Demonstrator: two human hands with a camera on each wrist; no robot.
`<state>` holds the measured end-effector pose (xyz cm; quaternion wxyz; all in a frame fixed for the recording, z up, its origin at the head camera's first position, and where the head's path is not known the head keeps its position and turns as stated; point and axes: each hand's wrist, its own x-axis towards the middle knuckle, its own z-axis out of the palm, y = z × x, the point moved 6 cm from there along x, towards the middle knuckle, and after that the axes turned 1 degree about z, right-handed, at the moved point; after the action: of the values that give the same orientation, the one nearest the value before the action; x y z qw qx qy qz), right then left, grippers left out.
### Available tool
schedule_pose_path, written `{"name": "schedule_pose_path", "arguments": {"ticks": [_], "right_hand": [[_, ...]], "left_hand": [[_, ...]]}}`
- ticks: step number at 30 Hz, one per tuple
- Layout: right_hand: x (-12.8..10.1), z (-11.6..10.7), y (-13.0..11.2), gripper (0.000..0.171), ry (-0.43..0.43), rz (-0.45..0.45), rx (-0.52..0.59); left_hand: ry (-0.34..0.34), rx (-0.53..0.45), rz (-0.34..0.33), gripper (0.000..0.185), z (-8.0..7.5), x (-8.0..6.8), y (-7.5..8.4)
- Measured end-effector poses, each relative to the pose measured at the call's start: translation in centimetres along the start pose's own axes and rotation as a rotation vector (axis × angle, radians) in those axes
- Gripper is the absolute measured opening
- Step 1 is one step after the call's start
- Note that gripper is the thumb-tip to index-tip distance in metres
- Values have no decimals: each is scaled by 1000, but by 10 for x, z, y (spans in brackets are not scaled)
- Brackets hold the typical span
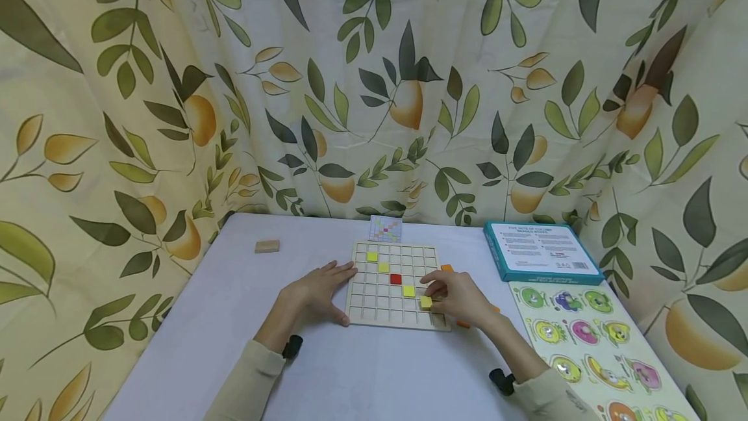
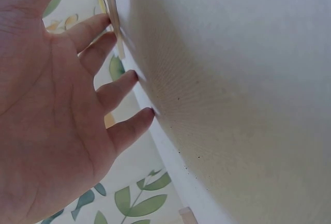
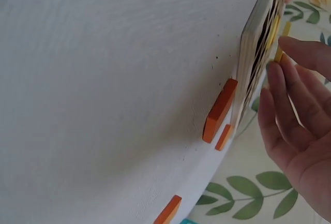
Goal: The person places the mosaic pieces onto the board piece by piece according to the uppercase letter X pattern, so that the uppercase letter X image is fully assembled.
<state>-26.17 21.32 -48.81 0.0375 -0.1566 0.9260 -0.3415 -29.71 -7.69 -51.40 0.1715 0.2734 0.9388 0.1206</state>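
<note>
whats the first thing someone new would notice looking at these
The big leafy, fruit-printed curtain fills the background behind the white table. On the pale board, a lone red square stands out among yellow squares. The right grip pinches another yellow square toward the board's near right corner.

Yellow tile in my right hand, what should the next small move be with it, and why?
Probably lower the yellow tile into the square beneath and release it: the right hand pinches it seemingly just off the grid board, near the lower end of a diagonal of one red tile and three placed yellow ones, while the left hand touches the board's left edge.
</note>
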Motion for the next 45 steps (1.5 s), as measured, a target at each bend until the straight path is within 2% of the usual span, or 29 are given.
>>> {"name": "schedule_pose_path", "arguments": {"ticks": [4,15,27,33,38,45], "right_hand": [[2,3,-2,48,-2,-18,-9],[5,8,0,41,-27,27,-10],[2,6,0,38,-26,29,-10],[1,3,1,38,-20,0,6],[2,2,3,38,-19,26,27],[3,-7,11,35,38,60,7]], "left_hand": [[-4,3,6,113,1,0,0],[-1,-5,2,112,-1,0,0],[0,-1,-2,113,0,0,-1],[-1,-5,-4,113,0,0,0],[-2,-9,-8,113,-1,0,0],[-4,-17,-15,114,0,0,0]]}}
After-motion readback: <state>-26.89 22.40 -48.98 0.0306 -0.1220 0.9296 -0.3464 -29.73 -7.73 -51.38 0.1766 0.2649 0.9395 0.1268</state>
